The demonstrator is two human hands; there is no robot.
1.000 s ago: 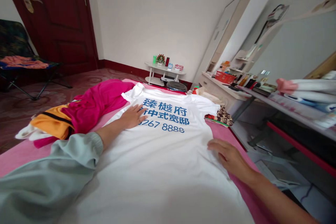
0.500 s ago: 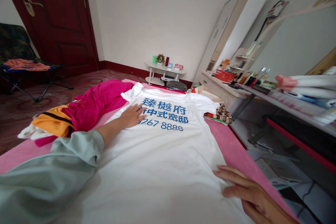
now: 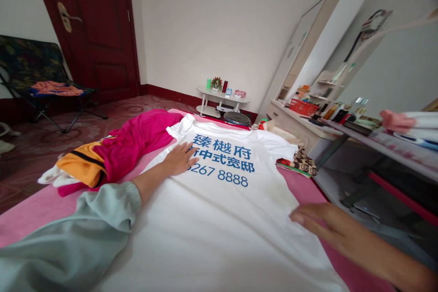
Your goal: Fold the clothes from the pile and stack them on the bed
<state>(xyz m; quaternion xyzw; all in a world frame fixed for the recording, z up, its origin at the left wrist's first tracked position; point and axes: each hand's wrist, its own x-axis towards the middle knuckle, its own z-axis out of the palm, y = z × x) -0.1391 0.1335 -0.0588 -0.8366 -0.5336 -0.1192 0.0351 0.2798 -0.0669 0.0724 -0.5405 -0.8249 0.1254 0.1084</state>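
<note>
A white T-shirt with blue Chinese characters and digits lies spread on a pink-covered surface, its collar end away from me. Flat on the left part of the print rests my left hand, fingers stretched out and covering some of the lettering. My right hand is at the shirt's right side edge, slightly blurred. Its thumb and fingers are drawn together there, and the cloth edge seems to be between them, though the grip itself is partly hidden.
Bunched magenta cloth and a yellow garment lie on the left. Patterned folded fabric sits by the far right sleeve. A folding chair stands near the door. On the right is a cluttered dressing table.
My right hand's fingers, spread on the shirt's edge before, have drawn together there. The left hand stays flat on the print. The whole view has shifted slightly.
</note>
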